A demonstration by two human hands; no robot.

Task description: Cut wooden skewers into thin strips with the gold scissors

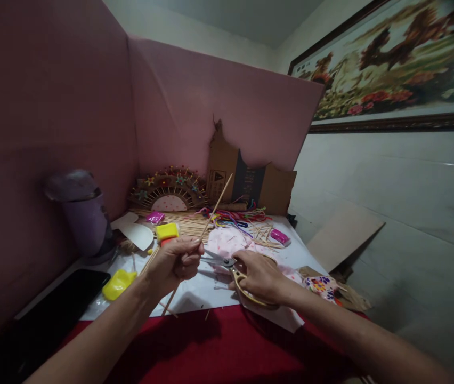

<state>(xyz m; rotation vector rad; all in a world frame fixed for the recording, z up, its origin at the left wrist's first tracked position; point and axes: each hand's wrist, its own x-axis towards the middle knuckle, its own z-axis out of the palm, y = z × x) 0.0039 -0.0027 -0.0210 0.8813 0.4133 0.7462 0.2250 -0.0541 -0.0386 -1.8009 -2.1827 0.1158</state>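
My left hand [183,260] is closed around a thin wooden stick [221,198], which slants up and to the right out of the fist. My right hand [259,274] grips a pair of scissors [229,262] by its gold-coloured handles. The blades point left and reach close to the stick just beside my left fingers; whether they touch it I cannot tell. Under the scissors lies pink dotted cloth [229,240] on a white sheet [147,292]. A yellow clay packet [167,231] sits just behind my left hand.
A decorated fan-shaped piece [169,189] and torn cardboard [222,170] stand at the back. Loose sticks [185,221], coloured cords [237,216] and a magenta packet [280,238] lie before them. A purple cup [87,224] and black phone [71,298] are on the left.
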